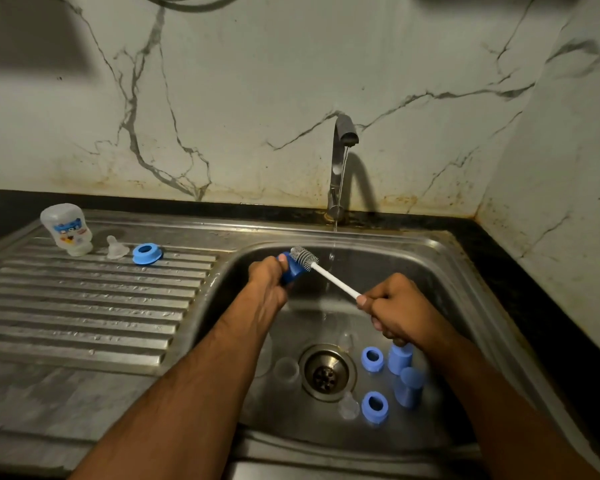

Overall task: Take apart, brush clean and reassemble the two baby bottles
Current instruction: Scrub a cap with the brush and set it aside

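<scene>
Over the sink [440,247], the left hand [269,277] is gripping a blue cap [291,268], its grip curled tight around the piece with the thumb lying across the top. The right hand [394,308] is holding the white handle of a bottle brush [321,270], fingers wrapped around the lower end, and the grey bristle head is lying against the mouth of the cap. A thin stream of water is running from the tap [340,161] into the basin just behind the brush.

On the ribbed draining board [84,306] to the left, a clear bottle [66,228] with a printed picture is standing upside down, a clear teat [115,247] is sitting just beside it, and a blue ring [147,253] is lying next to the teat.

Down in the basin, near the drain [327,372], two more blue rings [372,358] are lying to its right, one above the other, with two blue caps [409,386] close beside them. Pale see-through pieces are also lying around the drain, possibly teats or another bottle, though they are too faint to tell.
</scene>
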`<state>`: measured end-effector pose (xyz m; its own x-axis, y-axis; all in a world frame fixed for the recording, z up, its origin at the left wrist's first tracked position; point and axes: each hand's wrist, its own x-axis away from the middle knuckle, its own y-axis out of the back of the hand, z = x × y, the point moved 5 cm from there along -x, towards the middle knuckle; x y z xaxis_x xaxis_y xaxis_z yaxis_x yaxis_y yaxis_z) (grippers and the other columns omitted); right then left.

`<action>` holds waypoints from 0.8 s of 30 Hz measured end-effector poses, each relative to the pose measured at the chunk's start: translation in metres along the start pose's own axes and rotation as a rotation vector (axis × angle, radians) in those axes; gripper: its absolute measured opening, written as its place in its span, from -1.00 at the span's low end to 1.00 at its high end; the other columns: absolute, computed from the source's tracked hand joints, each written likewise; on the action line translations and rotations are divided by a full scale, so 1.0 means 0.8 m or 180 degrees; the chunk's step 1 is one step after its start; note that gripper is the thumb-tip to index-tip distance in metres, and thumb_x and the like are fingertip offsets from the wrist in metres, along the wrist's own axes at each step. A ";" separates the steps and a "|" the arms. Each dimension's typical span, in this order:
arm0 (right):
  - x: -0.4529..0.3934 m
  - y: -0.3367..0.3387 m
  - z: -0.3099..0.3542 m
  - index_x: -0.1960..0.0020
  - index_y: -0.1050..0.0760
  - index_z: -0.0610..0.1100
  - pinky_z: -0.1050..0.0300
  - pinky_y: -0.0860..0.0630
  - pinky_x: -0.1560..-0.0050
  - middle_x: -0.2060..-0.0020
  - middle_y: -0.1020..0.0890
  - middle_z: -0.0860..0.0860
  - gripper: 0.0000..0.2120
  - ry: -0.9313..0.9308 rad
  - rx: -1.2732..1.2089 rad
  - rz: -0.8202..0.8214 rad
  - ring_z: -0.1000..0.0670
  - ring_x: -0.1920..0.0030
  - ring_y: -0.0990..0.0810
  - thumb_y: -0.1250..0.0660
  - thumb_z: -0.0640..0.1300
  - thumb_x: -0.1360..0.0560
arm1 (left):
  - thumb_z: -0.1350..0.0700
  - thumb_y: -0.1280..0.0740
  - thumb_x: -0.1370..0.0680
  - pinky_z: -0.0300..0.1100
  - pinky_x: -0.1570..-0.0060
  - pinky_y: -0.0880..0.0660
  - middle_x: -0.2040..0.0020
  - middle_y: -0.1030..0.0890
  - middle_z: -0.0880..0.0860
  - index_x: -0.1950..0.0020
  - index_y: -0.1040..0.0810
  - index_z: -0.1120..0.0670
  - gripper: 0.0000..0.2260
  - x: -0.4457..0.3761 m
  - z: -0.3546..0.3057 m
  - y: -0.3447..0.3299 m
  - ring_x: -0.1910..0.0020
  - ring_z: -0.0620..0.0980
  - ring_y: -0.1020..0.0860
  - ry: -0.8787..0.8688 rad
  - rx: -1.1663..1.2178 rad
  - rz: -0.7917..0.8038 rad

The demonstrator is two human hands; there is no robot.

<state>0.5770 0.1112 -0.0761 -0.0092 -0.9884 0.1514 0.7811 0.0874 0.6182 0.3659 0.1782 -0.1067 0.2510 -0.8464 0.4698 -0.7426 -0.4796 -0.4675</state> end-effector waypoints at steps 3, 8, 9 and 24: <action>0.004 0.002 0.000 0.03 -0.60 -0.35 0.27 -0.26 0.56 0.46 -0.45 -0.11 -0.70 0.0006 -0.0101 0.0078 0.07 0.61 -0.31 -0.30 -0.09 -0.64 | 0.37 -0.28 -0.59 0.09 -0.17 -0.52 -0.22 -0.55 0.28 -0.38 -0.44 0.32 -0.65 -0.001 -0.004 0.001 -0.13 0.19 -0.55 -0.0023 -0.0023 0.0013; 0.000 0.003 0.000 0.03 -0.60 -0.34 0.29 -0.27 0.55 0.48 -0.44 -0.07 -0.71 0.0038 -0.0148 -0.0032 0.09 0.61 -0.31 -0.30 -0.10 -0.64 | 0.18 -0.37 -0.58 0.09 -0.28 -0.50 -0.25 -0.57 0.22 -0.32 -0.51 0.22 -0.67 0.014 0.007 -0.005 -0.23 0.17 -0.56 0.0104 -0.0371 0.0389; 0.000 0.004 -0.002 0.05 -0.61 -0.33 0.29 -0.27 0.56 0.50 -0.44 -0.06 -0.71 0.0048 -0.0140 -0.0057 0.09 0.61 -0.31 -0.31 -0.09 -0.64 | 0.20 -0.36 -0.59 0.10 -0.28 -0.48 -0.27 -0.56 0.22 -0.32 -0.52 0.22 -0.69 0.013 0.007 -0.003 -0.25 0.19 -0.54 0.0102 -0.0438 0.0401; -0.005 0.005 -0.004 0.10 -0.63 -0.25 0.26 -0.30 0.56 0.53 -0.45 -0.04 -0.73 -0.0020 -0.0154 -0.0114 0.07 0.60 -0.34 -0.31 -0.08 -0.62 | 0.30 -0.23 -0.63 0.09 -0.25 -0.52 -0.26 -0.57 0.28 -0.31 -0.53 0.25 -0.74 0.004 -0.003 -0.010 -0.17 0.15 -0.58 -0.0077 -0.0567 0.0397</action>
<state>0.5819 0.1149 -0.0768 -0.0415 -0.9900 0.1348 0.8096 0.0457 0.5852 0.3715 0.1795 -0.0998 0.1635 -0.9030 0.3973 -0.8662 -0.3242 -0.3802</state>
